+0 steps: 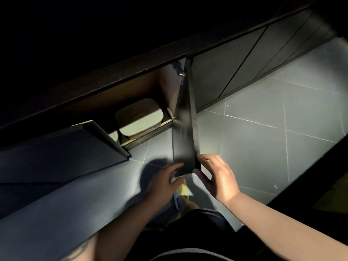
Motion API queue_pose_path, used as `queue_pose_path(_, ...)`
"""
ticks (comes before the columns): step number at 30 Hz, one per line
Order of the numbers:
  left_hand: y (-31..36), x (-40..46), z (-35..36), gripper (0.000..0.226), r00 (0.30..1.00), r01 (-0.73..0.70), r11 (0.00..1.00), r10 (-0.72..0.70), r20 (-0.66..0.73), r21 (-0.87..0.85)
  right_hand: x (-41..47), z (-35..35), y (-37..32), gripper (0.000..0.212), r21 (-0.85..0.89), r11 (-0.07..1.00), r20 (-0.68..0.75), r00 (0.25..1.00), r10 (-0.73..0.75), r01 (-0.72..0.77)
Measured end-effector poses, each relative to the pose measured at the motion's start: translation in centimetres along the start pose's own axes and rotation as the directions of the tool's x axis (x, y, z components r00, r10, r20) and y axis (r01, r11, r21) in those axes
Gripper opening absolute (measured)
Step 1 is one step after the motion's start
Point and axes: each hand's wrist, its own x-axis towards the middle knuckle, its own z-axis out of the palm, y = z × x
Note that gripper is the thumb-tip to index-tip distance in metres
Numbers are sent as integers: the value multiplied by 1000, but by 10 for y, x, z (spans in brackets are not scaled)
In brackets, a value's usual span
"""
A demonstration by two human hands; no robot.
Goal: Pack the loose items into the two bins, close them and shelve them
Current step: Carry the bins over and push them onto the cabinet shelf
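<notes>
A dark cabinet door (185, 129) stands swung open, seen nearly edge-on, its metal hinges (179, 70) showing at the top and at mid-height where it meets the carcass. To its left a second dark door (62, 151) hangs partly open. Between them the cabinet interior (135, 87) shows a warm brown lining. Right of the open door runs a row of closed dark cabinet fronts (235, 65) under a dark worktop edge (131, 59). The floor (273, 132) is grey tile with pale grout lines. A pale slipper with a yellow band (181, 193) rests on the tiles.
</notes>
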Motion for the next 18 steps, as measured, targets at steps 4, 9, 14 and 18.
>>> queue_pose_path(4, -29, -21, -15, 54, 979, 109, 994, -112, -172, -29, 46, 25, -43, 38, -42, 962, 87, 960, -267, 271)
queue_pose_path(9, -40, -23, -60, 56, 892, 118, 967, -203, -404, -227, 107, 44, -97, 52, -196, 835, 294, 843, -451, 515)
queue_pose_path(14, -33, -7, -86, 56, 840, 83, 942, -241, -486, -324, 140, 45, -129, 79, -246, 739, 418, 756, -503, 627)
queue_pose_path(18, -23, 9, -87, 62, 806, 98, 937, -273, -526, -336, 158, 50, -125, 83, -204, 669, 563, 645, -517, 715)
